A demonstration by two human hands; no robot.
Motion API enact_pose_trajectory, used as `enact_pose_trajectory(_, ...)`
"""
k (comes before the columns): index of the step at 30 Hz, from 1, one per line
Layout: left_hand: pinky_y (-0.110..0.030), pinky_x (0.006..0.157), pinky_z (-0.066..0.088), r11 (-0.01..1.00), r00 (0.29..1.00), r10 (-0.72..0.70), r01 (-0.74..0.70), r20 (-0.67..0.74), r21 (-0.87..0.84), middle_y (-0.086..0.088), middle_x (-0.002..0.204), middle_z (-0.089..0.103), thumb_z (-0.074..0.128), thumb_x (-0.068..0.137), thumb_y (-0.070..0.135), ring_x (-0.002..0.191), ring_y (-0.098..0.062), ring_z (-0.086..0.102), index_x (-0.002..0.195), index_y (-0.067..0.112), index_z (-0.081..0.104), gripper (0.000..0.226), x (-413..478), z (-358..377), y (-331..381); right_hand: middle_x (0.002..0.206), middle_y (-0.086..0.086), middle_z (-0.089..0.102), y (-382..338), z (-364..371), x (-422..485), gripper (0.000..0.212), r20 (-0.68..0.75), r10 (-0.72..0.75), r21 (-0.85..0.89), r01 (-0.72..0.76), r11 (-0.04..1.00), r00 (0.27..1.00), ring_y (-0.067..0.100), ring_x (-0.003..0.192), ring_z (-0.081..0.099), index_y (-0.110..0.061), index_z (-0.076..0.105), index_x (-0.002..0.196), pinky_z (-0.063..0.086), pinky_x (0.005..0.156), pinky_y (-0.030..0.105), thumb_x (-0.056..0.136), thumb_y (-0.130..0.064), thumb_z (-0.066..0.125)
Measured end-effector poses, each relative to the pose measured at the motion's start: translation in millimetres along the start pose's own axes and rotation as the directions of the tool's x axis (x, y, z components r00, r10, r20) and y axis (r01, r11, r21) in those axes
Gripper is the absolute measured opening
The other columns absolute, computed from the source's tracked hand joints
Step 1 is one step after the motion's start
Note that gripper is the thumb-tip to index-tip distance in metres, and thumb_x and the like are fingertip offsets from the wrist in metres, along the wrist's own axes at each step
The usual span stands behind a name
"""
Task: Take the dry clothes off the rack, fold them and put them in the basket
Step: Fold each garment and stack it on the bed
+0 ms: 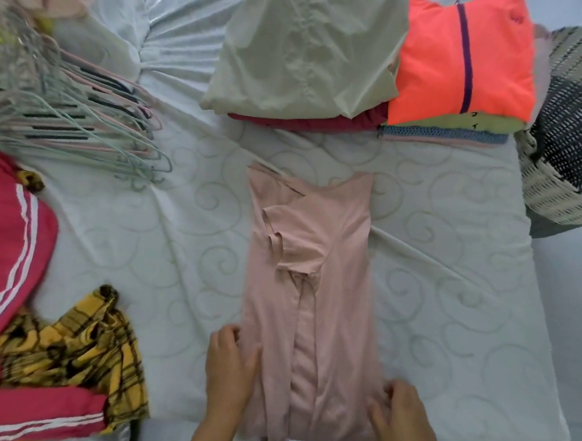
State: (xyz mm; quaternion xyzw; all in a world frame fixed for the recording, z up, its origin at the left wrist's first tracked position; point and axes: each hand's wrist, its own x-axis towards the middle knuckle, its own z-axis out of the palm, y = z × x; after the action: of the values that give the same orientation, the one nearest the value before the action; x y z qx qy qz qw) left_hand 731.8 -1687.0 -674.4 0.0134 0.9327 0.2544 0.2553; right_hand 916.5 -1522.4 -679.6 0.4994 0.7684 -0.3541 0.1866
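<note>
Sides folded in, so the pink top [308,288] lies as a long strip on the bed [447,296]. My left hand [229,369] and right hand [403,425] both pinch its near corners, probably to flip it up toward the folded piles [308,52] beside the basket [564,133].

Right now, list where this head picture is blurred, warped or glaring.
Head view: hangers and basket smear near the edges; the wide lens bends the bed edge at right; glare on the sheet folds top left; left hand and right hand slightly blurred on the pink garment.
</note>
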Motion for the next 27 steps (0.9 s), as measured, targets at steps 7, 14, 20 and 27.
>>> enact_pose_trajectory(7, -0.031, 0.077, 0.042, 0.976, 0.986, 0.074, -0.040, 0.150, -0.215, -0.008, 0.096, 0.057, 0.068, 0.082, 0.020, 0.091, -0.027, 0.057, 0.101, 0.008, 0.052, 0.028, 104, 7, 105, 0.131, 0.012, 0.056, -79, -3, 89, 0.051, -0.251, -0.643, -0.399, 0.528, 0.750, 0.723, 0.023, 0.119, 0.045, -0.014, 0.053, 0.124, 0.031, 0.093, 0.033, 0.077, -0.031, 0.040)
enact_pose_trajectory(14, -0.034, 0.081, 0.042, 0.999, 0.999, 0.032, -0.032, -0.012, -0.021, -0.019, 0.105, 0.058, 0.065, 0.083, 0.018, 0.100, -0.032, 0.056, 0.096, 0.003, 0.056, 0.022, 164, -20, 95, 0.098, 0.020, 0.060, -115, -50, 151, 0.037, -0.382, -0.498, -0.159, 0.475, 0.865, 0.779, 0.036, 0.088, 0.057, -0.003, 0.064, 0.094, 0.042, 0.078, 0.039, 0.084, -0.035, 0.047)
enact_pose_trajectory(20, -0.014, 0.036, 0.033, 0.802, 0.963, -0.096, 0.225, 0.252, -0.553, -0.008, 0.071, 0.051, 0.066, 0.086, 0.017, 0.040, -0.006, 0.045, 0.086, 0.004, 0.055, 0.017, 222, -34, 137, 0.057, 0.002, 0.055, -181, -94, 220, 0.020, -0.016, 0.053, 0.661, -0.029, 0.750, 0.998, 0.012, 0.045, 0.054, -0.009, 0.056, 0.072, 0.039, 0.040, 0.016, 0.085, -0.018, 0.067)
enact_pose_trajectory(27, -0.013, 0.031, 0.020, 0.761, 0.977, 0.022, 0.120, 0.210, -0.637, 0.004, 0.047, 0.043, 0.053, 0.093, 0.005, 0.028, -0.002, 0.029, 0.071, 0.017, 0.048, 0.025, 250, -85, 190, 0.063, -0.001, 0.049, -219, -148, 237, 0.019, -0.146, -0.049, 0.710, 0.139, 0.690, 0.988, 0.010, 0.054, 0.040, -0.016, 0.056, 0.070, 0.035, 0.052, 0.024, 0.085, -0.012, 0.065)
